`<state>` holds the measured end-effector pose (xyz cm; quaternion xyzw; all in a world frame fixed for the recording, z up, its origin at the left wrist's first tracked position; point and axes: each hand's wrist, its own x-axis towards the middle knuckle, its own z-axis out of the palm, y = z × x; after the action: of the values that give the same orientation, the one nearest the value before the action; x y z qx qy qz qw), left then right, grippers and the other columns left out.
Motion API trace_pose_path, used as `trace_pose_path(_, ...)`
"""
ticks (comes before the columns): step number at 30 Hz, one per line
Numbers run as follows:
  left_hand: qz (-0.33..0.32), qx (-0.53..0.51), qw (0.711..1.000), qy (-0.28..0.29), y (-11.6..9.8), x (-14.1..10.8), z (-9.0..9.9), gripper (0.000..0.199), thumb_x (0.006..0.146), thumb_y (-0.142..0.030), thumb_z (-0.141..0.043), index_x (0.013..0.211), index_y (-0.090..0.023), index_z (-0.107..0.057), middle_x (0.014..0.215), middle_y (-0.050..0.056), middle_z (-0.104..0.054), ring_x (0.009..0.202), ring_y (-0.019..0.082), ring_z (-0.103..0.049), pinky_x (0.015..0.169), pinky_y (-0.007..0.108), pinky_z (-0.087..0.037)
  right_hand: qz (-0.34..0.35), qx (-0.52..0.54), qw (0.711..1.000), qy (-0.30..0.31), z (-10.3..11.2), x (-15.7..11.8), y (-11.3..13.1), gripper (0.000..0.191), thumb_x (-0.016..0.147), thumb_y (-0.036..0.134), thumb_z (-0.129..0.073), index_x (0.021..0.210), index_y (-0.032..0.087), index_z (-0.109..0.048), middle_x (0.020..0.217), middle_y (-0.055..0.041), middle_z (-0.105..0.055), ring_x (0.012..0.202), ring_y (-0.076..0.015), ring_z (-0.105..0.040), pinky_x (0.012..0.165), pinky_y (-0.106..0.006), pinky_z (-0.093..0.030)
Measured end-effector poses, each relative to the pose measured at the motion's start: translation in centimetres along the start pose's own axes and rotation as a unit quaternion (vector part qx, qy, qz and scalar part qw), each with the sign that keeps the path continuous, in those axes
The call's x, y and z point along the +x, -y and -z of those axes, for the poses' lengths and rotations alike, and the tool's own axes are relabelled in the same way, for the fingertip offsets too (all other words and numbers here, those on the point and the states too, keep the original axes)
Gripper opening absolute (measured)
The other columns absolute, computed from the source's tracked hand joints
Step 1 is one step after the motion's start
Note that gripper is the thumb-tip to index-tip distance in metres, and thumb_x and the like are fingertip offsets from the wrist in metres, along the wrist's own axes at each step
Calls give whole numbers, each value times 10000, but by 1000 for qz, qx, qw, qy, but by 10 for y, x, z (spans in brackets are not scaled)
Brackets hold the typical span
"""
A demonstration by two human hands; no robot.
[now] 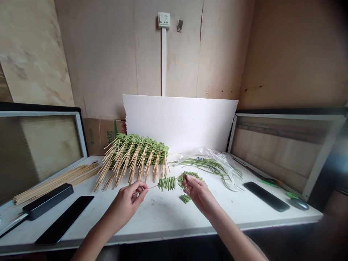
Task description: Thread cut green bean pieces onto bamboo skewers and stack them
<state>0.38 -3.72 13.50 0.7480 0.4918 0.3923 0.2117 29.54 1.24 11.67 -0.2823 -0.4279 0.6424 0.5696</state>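
Observation:
My left hand is closed in a pinch around the bare end of a thin wooden skewer. Threaded crosswise along that skewer is a row of short cut green bean pieces. Close to the skewer's far tip, my right hand has its thumb and fingers pressed together; what they hold is too small to make out. Behind and below the right fingers lies a heap of loose cut bean pieces, with a small cluster nearer me on the white table.
At the back left is a large stack of bean skewers, sticks pointing toward me. Bare skewers, a black box and a black slab lie left. Rightward are a plastic bag with long beans, a phone and a mouse.

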Motion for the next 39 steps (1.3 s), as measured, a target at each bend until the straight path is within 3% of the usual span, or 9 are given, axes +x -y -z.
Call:
trace_pose_path(10, -27, 26, 999, -21, -1, -3, -2, 285, 1000, -470, -523, 1010, -215, -650, 818, 35, -672, 663, 160, -624, 612, 231, -528, 8, -20, 1000, 12, -7, -6, 3, 273, 743, 446, -893, 905, 245, -802, 1044, -77, -773, 1097, -253, -674, 840, -322, -528)
trace_pose_path(24, -35, 45, 998, -23, -4, -4, -7, 300, 999, -467, -519, 985, -203, -660, 764, 24, -630, 594, 138, -536, 548, 214, -438, 6, -14, 1000, -1, -12, -11, 4, 307, 717, 423, -912, 912, 212, -802, 915, -61, -760, 908, -190, -651, 676, -258, -487)
trace_pose_path(39, -40, 47, 997, -36, -3, -4, -10, 291, 986, -464, -536, 971, -204, -665, 725, 9, -609, 549, 126, -484, 508, 213, -395, 9, 12, 1000, 16, -15, -11, 1, 264, 726, 406, -898, 846, 218, -758, 925, -58, -745, 949, -206, -644, 676, -261, -490)
